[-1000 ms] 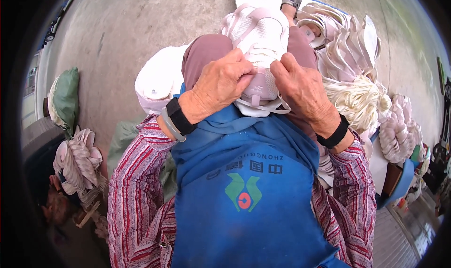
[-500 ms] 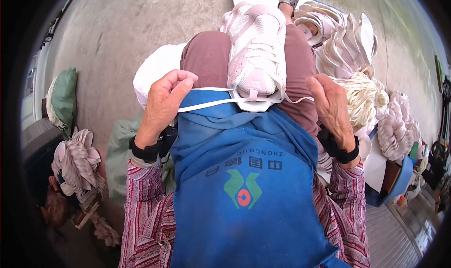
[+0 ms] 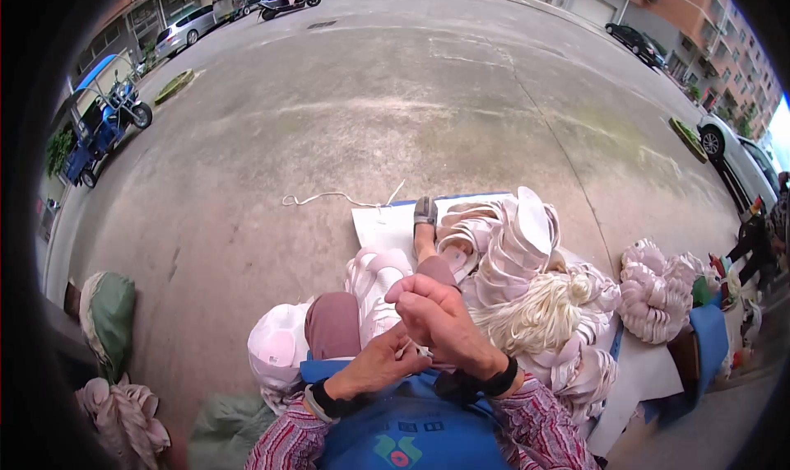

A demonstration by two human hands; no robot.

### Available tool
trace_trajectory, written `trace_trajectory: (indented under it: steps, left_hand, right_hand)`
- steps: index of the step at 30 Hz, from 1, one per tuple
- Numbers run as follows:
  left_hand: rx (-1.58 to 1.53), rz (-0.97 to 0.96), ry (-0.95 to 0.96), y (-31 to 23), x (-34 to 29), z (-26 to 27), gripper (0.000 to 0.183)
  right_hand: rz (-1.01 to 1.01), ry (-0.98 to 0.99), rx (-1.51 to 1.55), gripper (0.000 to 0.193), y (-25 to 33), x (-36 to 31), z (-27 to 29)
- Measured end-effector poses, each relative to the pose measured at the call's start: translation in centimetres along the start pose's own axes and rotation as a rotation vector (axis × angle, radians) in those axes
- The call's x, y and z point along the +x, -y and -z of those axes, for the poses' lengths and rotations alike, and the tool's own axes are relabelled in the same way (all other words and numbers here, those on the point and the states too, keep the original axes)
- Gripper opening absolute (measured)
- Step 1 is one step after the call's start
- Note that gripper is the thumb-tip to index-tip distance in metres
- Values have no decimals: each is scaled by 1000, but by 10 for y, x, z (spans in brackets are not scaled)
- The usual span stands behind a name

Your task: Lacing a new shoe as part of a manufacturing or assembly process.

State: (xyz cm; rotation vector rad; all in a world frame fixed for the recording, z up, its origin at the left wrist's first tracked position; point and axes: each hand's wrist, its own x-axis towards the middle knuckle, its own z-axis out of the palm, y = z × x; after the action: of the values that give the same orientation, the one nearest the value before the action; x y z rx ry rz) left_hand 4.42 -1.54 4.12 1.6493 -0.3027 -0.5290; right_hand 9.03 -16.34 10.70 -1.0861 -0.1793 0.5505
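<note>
A white and pale pink shoe upper (image 3: 380, 282) lies across my lap, its near part hidden behind my hands. My left hand (image 3: 372, 369) is closed low over the blue apron (image 3: 395, 425), its fingertips pinching a short visible piece of white shoelace (image 3: 424, 351). Just above and to the right, my right hand (image 3: 438, 315) is closed in a fist, the two hands almost touching. What the fist holds is hidden.
On my right, stacked pale shoe uppers (image 3: 514, 252) and a bundle of cream laces (image 3: 539, 309) lie on white board (image 3: 362, 223). More uppers (image 3: 276, 346) sit by my left knee. Green sacks (image 3: 111, 314) stand left. Vehicles, including a scooter (image 3: 288, 1), are far off.
My hands have come together over the shoe from wide apart, where laces stretched toward each. The view has tilted up, showing the street.
</note>
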Motion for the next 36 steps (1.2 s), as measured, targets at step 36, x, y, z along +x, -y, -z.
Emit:
trace_trajectory:
  steps: [36]
  left_hand:
    - [171, -56, -30, 14, -29, -32, 30]
  right_hand:
    - [-11, -107, -289, 23, -64, -57, 37]
